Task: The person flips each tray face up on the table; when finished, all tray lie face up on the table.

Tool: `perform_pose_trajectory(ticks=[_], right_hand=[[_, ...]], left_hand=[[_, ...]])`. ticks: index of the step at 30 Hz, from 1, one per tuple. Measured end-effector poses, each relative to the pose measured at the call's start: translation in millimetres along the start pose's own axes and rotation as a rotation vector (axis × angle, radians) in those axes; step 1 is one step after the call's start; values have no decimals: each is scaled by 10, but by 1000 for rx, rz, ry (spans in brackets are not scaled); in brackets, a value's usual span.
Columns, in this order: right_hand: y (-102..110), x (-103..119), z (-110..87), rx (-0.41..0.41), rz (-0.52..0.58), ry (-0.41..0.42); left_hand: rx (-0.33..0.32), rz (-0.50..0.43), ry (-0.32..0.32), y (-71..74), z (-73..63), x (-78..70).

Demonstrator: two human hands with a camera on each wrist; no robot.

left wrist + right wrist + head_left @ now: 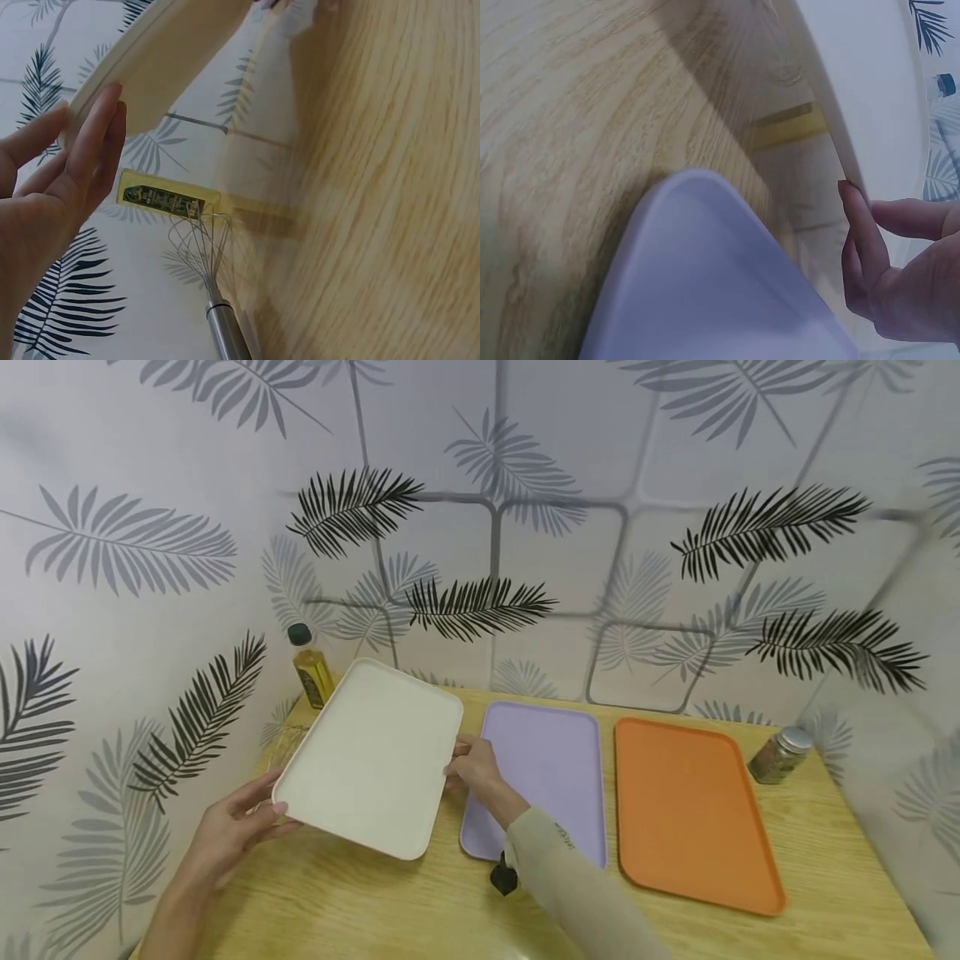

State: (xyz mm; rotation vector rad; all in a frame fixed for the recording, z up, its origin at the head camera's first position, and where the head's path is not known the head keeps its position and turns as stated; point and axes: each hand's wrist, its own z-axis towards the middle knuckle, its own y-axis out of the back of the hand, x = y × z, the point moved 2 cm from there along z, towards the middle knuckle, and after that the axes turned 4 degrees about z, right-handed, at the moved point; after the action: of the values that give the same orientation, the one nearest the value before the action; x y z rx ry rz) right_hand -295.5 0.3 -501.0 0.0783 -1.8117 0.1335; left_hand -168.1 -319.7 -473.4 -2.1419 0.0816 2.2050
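A white tray (375,760) is held tilted above the left part of the wooden table, its far edge raised near the wall. My left hand (236,827) pinches its near left corner, thumb on the rim and fingers beneath, as the left wrist view shows. My right hand (476,766) pinches the tray's right edge between thumb and fingers, close over the purple tray (543,760). That purple tray lies flat on the table, partly covered by my right forearm. Below the white tray, a metal whisk (217,300) lies on the table, mostly hidden in the head view.
An oil bottle (313,672) with a dark cap stands at the back left. To the right lies an orange tray (693,818), with a spice jar (780,755) beside its far corner. A small black object (503,877) shows by my right sleeve. Patterned walls enclose the table.
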Motion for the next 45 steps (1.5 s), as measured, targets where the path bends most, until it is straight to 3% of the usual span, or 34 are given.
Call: perform_pose_trajectory(ticks=[7,22,33,45], right_hand=[[47,7,23,-18,38,0],[102,66,-36,7,67,-2],[117,51,-8,-27,78,-15],[124,-14,90,-41,15,-42]], left_hand=[[88,57,28,55,68,62],[141,180,153,171,181,206],[234,76,223,240,275,361],[267,34,246,216,372,427]])
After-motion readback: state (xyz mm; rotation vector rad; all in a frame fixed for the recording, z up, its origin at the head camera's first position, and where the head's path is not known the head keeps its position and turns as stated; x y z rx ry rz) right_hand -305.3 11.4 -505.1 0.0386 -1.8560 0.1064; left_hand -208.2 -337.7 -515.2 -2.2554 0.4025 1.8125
